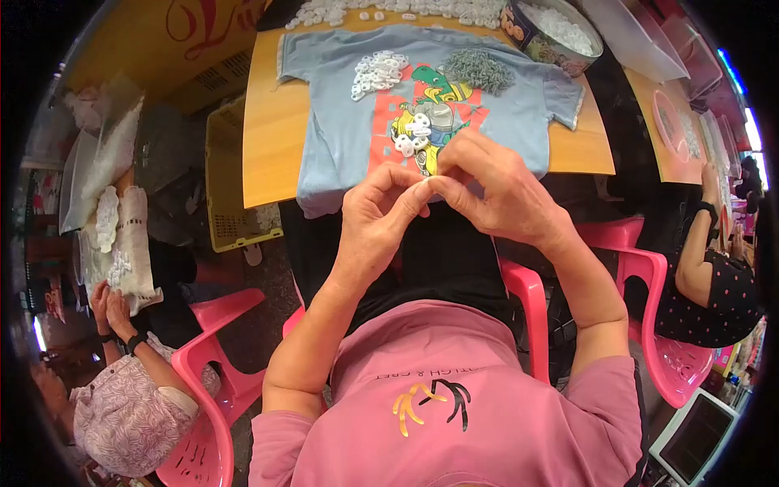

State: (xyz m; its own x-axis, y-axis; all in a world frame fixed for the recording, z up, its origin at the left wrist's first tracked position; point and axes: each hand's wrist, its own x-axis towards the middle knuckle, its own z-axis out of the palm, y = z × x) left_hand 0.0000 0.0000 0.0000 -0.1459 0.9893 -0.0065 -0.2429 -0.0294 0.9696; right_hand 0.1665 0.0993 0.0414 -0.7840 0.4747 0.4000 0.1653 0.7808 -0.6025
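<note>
My left hand and my right hand meet in front of my chest, fingertips pinched together on a small white plastic piece. Just beyond them a light blue T-shirt with a cartoon print lies spread on a wooden table. On the shirt rest a pile of white plastic pieces, a smaller cluster of white pieces near my hands, and a heap of small grey-green parts.
A round tin of white pieces stands at the table's far right; more white pieces line the far edge. A yellow crate sits left of the table. Pink plastic chairs surround me. Other people work at my left and right.
</note>
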